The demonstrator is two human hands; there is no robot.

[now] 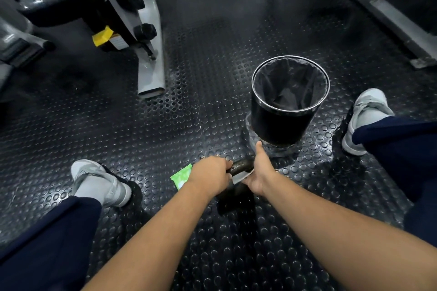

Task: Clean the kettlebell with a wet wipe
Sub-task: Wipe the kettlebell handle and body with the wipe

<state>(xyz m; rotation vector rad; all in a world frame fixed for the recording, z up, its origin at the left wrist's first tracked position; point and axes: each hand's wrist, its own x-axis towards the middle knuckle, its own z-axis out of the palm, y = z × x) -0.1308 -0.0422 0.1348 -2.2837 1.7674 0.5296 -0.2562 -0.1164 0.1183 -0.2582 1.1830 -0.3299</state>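
A dark kettlebell (236,198) stands on the studded rubber floor between my feet, its handle (241,165) on top. My left hand (210,173) grips the left end of the handle. My right hand (259,172) holds a white wet wipe (240,177) against the right side of the handle, with the forefinger stretched forward. The kettlebell's body is mostly hidden under my hands and in shadow. A green wipe packet (182,176) lies on the floor just left of my left hand.
A black bin (283,123) with a liner stands just beyond the kettlebell, to the right. My grey shoes are at left (101,183) and right (365,118). A grey gym machine leg (151,71) is at far left, another frame (390,14) at far right.
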